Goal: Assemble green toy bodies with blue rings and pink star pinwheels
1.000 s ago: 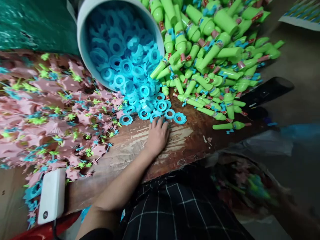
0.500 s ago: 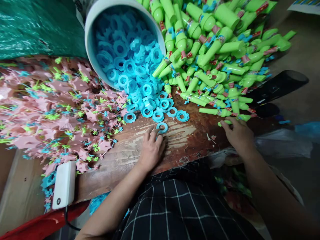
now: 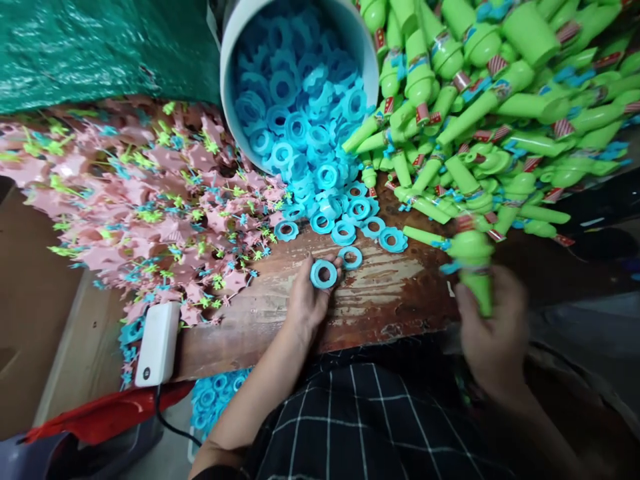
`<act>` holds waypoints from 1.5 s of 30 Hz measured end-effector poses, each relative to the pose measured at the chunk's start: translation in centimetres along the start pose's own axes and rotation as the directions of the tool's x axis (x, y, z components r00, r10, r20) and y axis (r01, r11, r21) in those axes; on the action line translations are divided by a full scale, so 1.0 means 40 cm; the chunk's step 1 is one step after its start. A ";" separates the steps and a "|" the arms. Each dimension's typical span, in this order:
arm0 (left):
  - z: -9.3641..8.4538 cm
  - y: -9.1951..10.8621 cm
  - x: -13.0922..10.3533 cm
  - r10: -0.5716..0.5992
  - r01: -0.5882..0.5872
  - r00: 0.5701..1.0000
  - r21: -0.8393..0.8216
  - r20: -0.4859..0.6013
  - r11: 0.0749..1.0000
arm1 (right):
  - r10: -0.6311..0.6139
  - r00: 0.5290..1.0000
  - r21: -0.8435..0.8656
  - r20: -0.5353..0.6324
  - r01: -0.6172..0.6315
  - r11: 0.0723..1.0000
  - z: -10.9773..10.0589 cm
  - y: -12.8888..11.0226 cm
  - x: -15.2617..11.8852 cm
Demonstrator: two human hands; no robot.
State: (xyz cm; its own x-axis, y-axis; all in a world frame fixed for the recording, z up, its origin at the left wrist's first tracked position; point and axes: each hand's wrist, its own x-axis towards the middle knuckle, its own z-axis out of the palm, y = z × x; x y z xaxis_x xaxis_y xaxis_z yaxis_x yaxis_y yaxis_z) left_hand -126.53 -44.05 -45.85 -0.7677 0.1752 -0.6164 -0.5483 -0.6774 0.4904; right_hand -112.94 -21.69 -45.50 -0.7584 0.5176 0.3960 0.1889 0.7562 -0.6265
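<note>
My left hand (image 3: 307, 300) is closed on a blue ring (image 3: 317, 283), which faces up at its fingertips over the wooden table. Just beyond it, another blue ring (image 3: 350, 248) lies near the fingers. On the right, my right hand (image 3: 493, 327), blurred by motion, grips the lower end of a green plastic toy (image 3: 470, 250) held upright, with a red part at its top and a blue piece on its side. Loose blue rings spill from a tipped white bucket (image 3: 231, 107). Beside them spreads a pile of green toys (image 3: 470, 120).
Pink pieces with small green and blue parts (image 3: 170, 200) cover the left of the table (image 3: 280, 333). A white power bank (image 3: 157, 343) with a black cable lies at the left front edge. Green plastic sheeting (image 3: 100, 53) is at the back left.
My left hand has picked up a blue ring. My right hand has lifted a green toy off the pile's edge. The camera view has shifted left.
</note>
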 end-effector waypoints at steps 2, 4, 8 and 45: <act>0.010 -0.005 -0.003 -0.046 0.045 0.999 -0.078 0.002 0.996 | -0.267 0.944 0.021 0.194 0.268 0.963 0.030 -0.057 -0.030; 0.011 -0.017 -0.014 0.003 0.002 0.999 -0.083 0.052 0.997 | -0.420 0.838 0.086 0.348 0.417 0.905 0.065 -0.099 -0.055; -0.008 -0.044 -0.048 0.229 -0.245 0.949 0.048 0.218 0.968 | -0.387 0.807 0.142 0.445 0.363 0.921 0.116 -0.149 -0.062; -0.218 0.004 -0.031 0.335 -0.649 0.682 0.749 0.650 -0.134 | -0.234 0.668 0.228 0.706 0.099 0.969 0.102 -0.050 0.005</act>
State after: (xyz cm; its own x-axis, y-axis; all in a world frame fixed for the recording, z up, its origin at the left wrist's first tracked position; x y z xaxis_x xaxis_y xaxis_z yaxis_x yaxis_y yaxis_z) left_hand -122.77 -50.61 -50.38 -0.9228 0.3573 0.1444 0.3229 0.5125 0.7956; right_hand -116.01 -24.71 -46.90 -0.9915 -0.1143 -0.0628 -0.0342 0.6923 -0.7208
